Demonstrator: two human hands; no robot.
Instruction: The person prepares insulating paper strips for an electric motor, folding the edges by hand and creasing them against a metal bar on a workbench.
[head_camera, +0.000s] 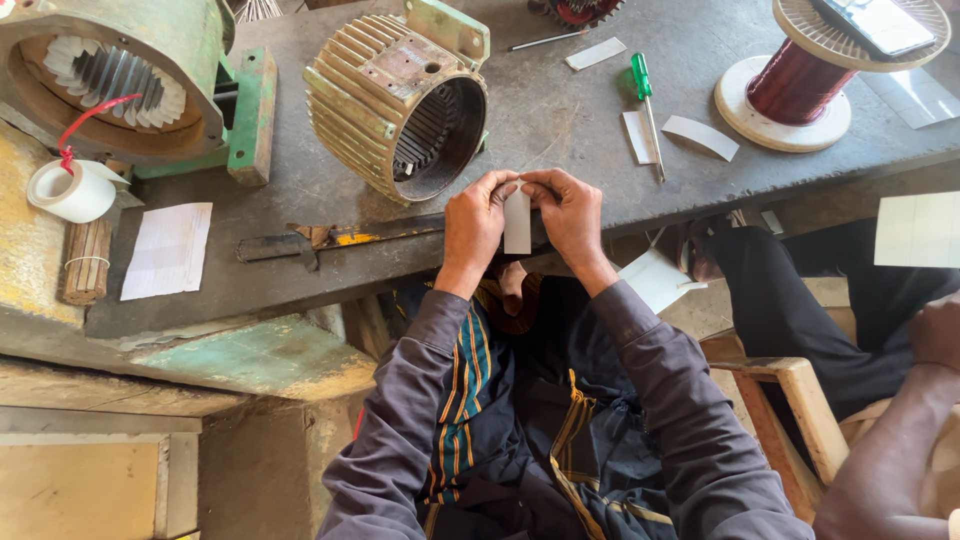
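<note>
Fingers of my left hand (474, 222) and right hand (568, 215) pinch one stiff white paper strip (517, 220) just below the ribbed metal stator housing (396, 100); three similar strips and one green-handled screwdriver (646, 108) lie right of it.

Pretty clearly a motor repair and rewinding workshop. The grey workbench (560, 110) is scuffed and stained, with two green finned motor housings on it: one (395, 95) lying on its side showing the empty stator slots, another (110, 75) with white slot liners poking out. There's a big spool of copper winding wire (795, 80), a green-handled screwdriver (645, 105), a roll of white tape (70, 190) and cut strips of insulation paper (700, 135) scattered about. Worn wooden chair (800, 400) nearby too.
</note>
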